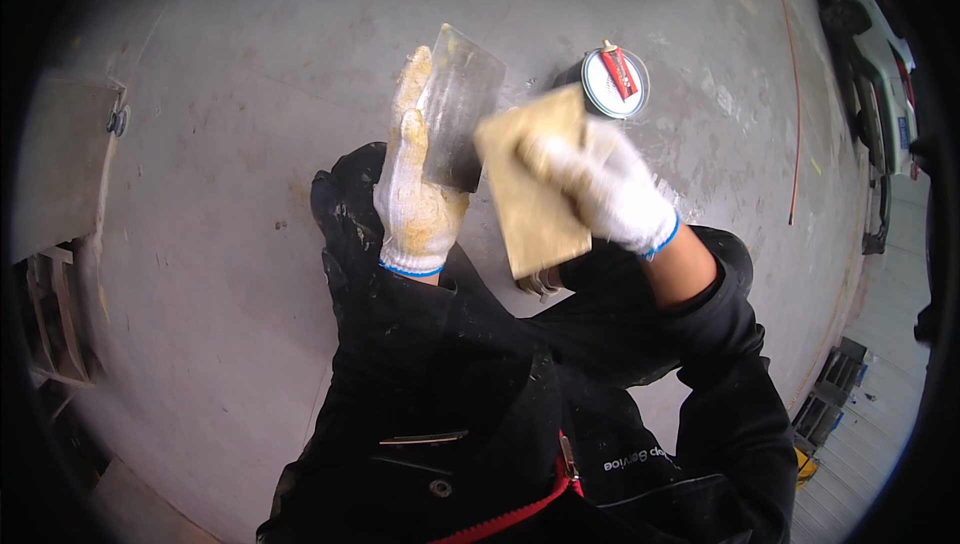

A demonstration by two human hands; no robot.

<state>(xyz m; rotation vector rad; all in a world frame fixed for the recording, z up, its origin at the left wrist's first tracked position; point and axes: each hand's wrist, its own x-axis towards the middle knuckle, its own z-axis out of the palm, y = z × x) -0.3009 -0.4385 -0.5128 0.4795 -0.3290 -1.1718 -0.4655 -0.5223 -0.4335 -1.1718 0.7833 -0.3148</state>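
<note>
My left hand [412,194], in a white work glove stained yellow, grips a dark grey, smooth rectangular plate [466,109] along its left edge. The plate stands up in front of the palm, and its top corner carries a yellowish smear. Close by on the right, my right hand [620,189], in a similar white glove, is closed around a beige, stiff-looking rectangular piece [535,209]. Motion blurs that hand and piece slightly, and I cannot tell the material. The beige piece's upper left corner is near the dark plate's right edge; whether they touch is unclear.
Beyond my right hand, a round can [640,109] stands on the grey floor [250,144], with a red tube [618,72] on its lid. A thin reddish rod [795,114] lies at the right. A panel [60,159] stands at the far left, and a car [870,54] at the upper right.
</note>
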